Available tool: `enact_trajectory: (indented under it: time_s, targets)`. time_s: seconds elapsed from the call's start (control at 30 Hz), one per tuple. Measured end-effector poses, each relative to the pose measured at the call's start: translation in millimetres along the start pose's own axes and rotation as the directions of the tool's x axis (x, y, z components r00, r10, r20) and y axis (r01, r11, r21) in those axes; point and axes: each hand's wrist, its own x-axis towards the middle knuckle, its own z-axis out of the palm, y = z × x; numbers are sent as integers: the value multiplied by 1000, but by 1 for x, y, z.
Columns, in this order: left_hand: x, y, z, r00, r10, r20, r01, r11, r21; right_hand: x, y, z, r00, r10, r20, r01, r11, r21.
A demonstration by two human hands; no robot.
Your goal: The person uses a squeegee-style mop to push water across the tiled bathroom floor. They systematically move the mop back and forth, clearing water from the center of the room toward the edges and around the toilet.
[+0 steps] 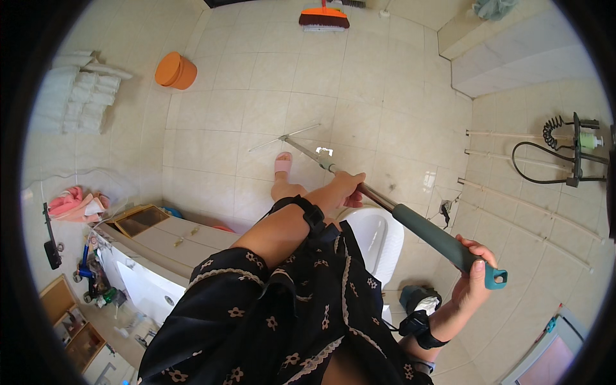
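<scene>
My left hand [349,186] is closed around the metal pole of a floor squeegee [378,196], about midway along it. At the upper end, my right hand [474,269] grips the dark green foam handle, just below its teal hanging loop. The pole slants down to the left, and its thin, wide blade [284,138] lies at the tiled floor [317,110], just beyond my foot in a pink slipper [283,163]. Black straps with small devices are round both forearms.
A squat toilet [368,236] lies below the pole, with a waste bin [418,296] beside it. A vanity cabinet [166,236] and washbasin [144,284] stand left. Farther off are an orange bucket [185,72] and a broom [323,19]. Pipes and a shower hose [534,180] line the right wall.
</scene>
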Motion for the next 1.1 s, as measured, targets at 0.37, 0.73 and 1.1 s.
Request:
enact_trajectory:
  time_s: [0.37,0.73,1.1]
  targets:
    - [-1,-4,-17,998,-8,-59,9,1000,13,5,2,9,985,172,-18,-171,983,74]
    - [-3,-9,-76,989,34,-144,-26,998,59,11,8,36,849,211,485,-164,977,-138]
    - [15,-25,-99,993,90,-76,-90,996,4,-2,12,54,875,295,384,-257,955,-149]
